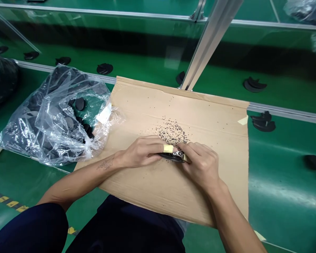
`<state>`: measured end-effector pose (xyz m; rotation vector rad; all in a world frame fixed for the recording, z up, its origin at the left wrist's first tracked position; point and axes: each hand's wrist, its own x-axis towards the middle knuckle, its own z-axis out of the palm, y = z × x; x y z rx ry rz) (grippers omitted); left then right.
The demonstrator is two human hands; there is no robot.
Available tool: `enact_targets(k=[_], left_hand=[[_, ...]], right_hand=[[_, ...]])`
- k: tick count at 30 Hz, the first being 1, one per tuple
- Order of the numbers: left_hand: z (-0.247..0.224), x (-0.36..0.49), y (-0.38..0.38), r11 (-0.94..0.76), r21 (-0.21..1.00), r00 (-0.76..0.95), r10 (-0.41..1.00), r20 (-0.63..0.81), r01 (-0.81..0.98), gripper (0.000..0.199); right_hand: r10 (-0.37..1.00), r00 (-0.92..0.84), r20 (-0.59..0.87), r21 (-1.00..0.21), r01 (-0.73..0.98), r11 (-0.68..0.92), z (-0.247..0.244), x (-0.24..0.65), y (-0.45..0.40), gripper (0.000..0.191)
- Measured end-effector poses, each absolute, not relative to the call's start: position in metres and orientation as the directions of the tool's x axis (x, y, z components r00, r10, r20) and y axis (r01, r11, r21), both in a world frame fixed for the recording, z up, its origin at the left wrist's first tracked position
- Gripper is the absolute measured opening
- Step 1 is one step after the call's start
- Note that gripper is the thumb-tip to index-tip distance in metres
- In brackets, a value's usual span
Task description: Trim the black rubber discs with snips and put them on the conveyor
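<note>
Over a sheet of brown cardboard [152, 193], both hands meet at a thin black curved part [172, 158]. My left hand [144, 151], with yellow tape round a finger, is closed on the part's left end. Closed fingers of my right hand [201, 161] are at its right end, around a small metal tool [178, 153] that looks like nippers; its handles are hidden in the hand. Many tiny black scraps [173, 131] lie scattered on the cardboard just beyond the fingers.
At the left lies a clear plastic bag [55, 119] holding black parts. More black curved pieces [263, 121] rest on the green table [284, 168] to the right, others along the back [104, 69]. A metal post [210, 42] rises behind the cardboard.
</note>
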<state>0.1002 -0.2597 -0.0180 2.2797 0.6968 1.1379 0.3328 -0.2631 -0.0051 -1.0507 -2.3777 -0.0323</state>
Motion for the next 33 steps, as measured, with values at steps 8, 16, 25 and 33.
enact_targets(k=[8, 16, 25, 33], left_hand=[[-0.0172, 0.1003, -0.2599, -0.771, 0.593, 0.553, 0.606, 0.572, 0.232, 0.021], [-0.0198, 0.1013, -0.2604, -0.745, 0.602, 0.513, 0.651, 0.560, 0.288, 0.028], [-0.0194, 0.0997, -0.2611, -0.782, 0.537, 0.574, 0.609, 0.548, 0.317, 0.026], [-0.0173, 0.1008, -0.2644, -0.769, 0.501, 0.568, 0.635, 0.524, 0.398, 0.024]], right_hand=[[0.691, -0.568, 0.447, -0.204, 0.688, 0.697, -0.0069, 0.3342, -0.2641, 0.022], [0.722, -0.527, 0.449, -0.193, 0.731, 0.654, -0.0086, 0.3333, -0.2621, 0.018], [0.724, -0.526, 0.446, -0.133, 0.761, 0.635, -0.0088, 0.3338, -0.2613, 0.023], [0.726, -0.522, 0.447, -0.020, 0.806, 0.592, -0.0059, 0.3322, -0.2625, 0.031]])
